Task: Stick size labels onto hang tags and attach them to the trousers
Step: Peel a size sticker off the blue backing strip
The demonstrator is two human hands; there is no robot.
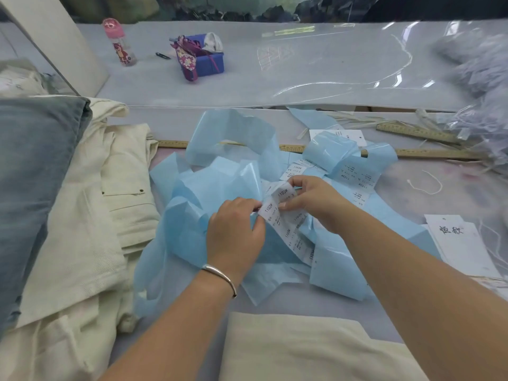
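A long strip of white size labels (288,232) printed "1103#" runs over a heap of pale blue backing paper (220,177) at the table's middle. My left hand (233,232), with a silver bangle at the wrist, pinches the strip's upper left end. My right hand (310,199) pinches a curled label just to the right of it. More printed labels (357,177) lie on blue backing further right. White hang tags (464,243) with black script are stacked at the right edge. Cream trousers (104,215) lie in a pile on the left, and another cream pair (302,350) at the near edge.
Grey-blue folded cloth (33,174) lies far left. Wooden rulers (428,154) cross the table behind the paper, beside loose white strings (428,185). At the back stand a pink bottle (121,42), a blue box (206,56) and small snips (162,55). Clear plastic bags (478,78) pile at the right.
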